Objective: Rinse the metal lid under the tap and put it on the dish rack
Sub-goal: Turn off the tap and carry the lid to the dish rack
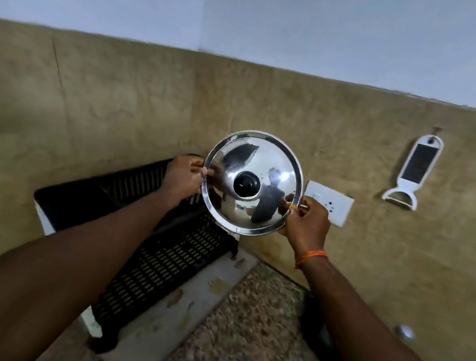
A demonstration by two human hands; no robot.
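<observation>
A shiny round metal lid (266,166) with a black knob in its middle is held upright in the air, its domed top facing me. My left hand (184,177) pinches its left rim and my right hand (306,218) pinches its right rim. Below and to the left of the lid stands the black slotted dish rack (163,259) on the counter, against the tan wall. The lid's lower edge hangs just above the rack's far end. No tap is in view.
A white wall socket (331,206) sits just right of the lid. A white peeler-grater (414,172) hangs on the wall further right. Speckled stone counter (253,337) lies at the front right, with a small metal knob (405,332) on the wall.
</observation>
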